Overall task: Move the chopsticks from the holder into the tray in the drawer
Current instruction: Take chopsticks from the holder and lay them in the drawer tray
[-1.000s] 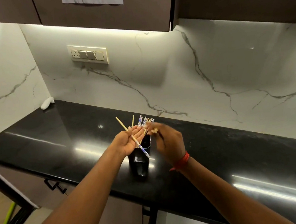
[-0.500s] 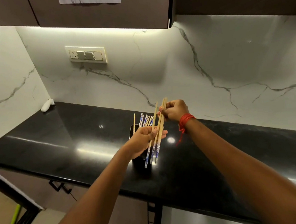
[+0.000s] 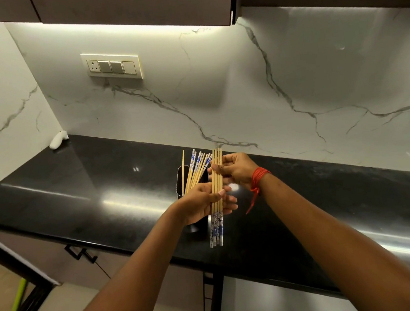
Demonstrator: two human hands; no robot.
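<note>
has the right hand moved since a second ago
Yes: the right hand went from the near side of the black holder up to its far right, gripping the chopstick bundle.

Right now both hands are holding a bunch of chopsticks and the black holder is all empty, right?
Not quite. The head view shows the left hand and right hand holding a bunch of chopsticks, but the black holder isn't empty: more chopsticks stand in it.
</note>
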